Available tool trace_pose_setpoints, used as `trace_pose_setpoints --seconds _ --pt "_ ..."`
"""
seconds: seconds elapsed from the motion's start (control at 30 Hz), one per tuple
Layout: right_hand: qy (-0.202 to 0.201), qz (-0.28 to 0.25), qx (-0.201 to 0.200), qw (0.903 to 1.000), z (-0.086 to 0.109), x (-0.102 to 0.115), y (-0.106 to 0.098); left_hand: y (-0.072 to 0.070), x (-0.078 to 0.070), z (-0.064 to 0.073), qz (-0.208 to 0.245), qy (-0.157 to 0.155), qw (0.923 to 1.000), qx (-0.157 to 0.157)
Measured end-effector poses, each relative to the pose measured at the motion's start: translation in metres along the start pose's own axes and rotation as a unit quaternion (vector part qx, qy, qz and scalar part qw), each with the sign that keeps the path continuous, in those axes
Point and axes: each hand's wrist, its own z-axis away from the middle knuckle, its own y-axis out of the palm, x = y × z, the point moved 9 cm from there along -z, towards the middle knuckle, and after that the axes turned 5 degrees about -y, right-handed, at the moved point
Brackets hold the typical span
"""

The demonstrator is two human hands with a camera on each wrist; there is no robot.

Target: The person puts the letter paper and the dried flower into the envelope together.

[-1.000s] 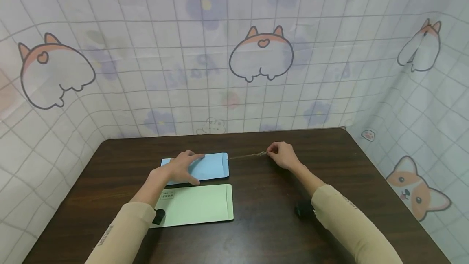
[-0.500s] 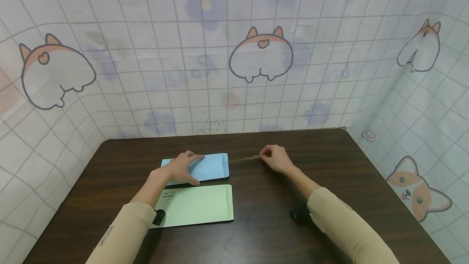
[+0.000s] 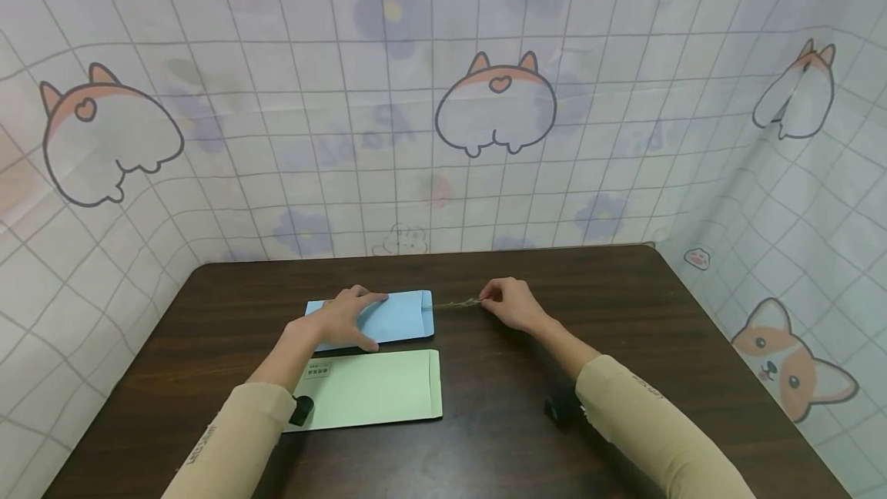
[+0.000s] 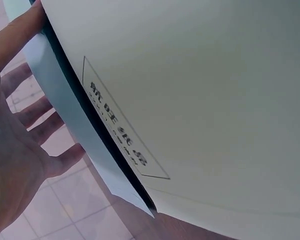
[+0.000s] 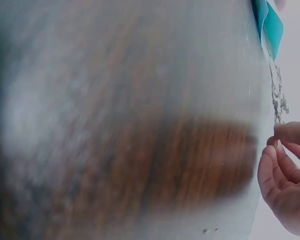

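My left hand (image 3: 339, 316) rests spread on a light blue envelope (image 3: 400, 316), its fingers fairly straight. In the left wrist view, the hand (image 4: 15, 150) lies along the strip of the blue envelope (image 4: 60, 82). To the right, my right hand (image 3: 513, 304) pinches one end of a thin dried plant sprig (image 3: 453, 304). The sprig's other end reaches the flapped right end of the blue envelope; how far it goes inside is hidden. Small twiggy branches show on the sprig (image 5: 276, 97) in the right wrist view, between the fingertips and the teal-looking flap (image 5: 273, 37).
A larger pale green envelope (image 3: 374, 387) with a printed box lies nearer the person. Both envelopes are on a dark wooden table (image 3: 499, 437). A patterned cloth (image 3: 305, 122) hangs behind the table and at its sides. Dark wrist cameras (image 3: 301, 410) sit at the cuffs.
My right hand has moved left with the sprig, towards the blue envelope, so the visible length of sprig is shorter. The left hand stays in place on the envelope.
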Motion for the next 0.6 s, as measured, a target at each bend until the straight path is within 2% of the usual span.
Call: trace_pose_setpoints --seconds 0.33,0.6 --pt "-0.041 -0.014 0.011 0.999 -0.002 0.017 0.007 -0.003 -0.003 0.001 0.0 -0.003 1.0 0.002" --pt "-0.048 -0.013 0.022 0.9985 -0.005 0.021 0.014 -0.003 -0.003 0.001 -0.003 -0.001 1.0 0.001"
